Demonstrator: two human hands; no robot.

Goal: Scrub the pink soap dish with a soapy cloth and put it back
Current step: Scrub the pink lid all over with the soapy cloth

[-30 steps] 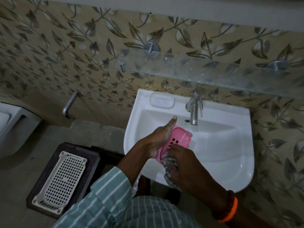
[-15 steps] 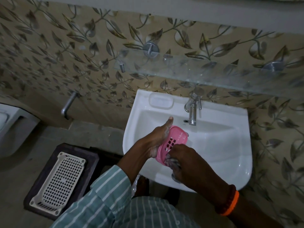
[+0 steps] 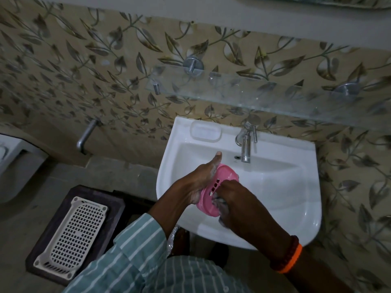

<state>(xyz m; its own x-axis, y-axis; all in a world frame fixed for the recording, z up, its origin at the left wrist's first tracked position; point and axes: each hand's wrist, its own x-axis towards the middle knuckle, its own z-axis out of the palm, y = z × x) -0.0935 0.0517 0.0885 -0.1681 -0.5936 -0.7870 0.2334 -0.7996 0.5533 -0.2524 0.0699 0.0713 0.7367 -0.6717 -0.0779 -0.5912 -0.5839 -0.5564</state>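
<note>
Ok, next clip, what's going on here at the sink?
A person is scrubbing a pink soap dish over the white basin. The left hand grips the dish from the side, tilted on edge, while the right hand presses a soapy cloth into its slotted inside. The tap shows no running water. The moulded soap recess on the basin's rim holds nothing, so the dish is not yet put back.

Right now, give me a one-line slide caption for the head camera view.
Over a white basin, the left hand holds a pink soap dish while the right hand scrubs it with a soapy cloth.
</note>
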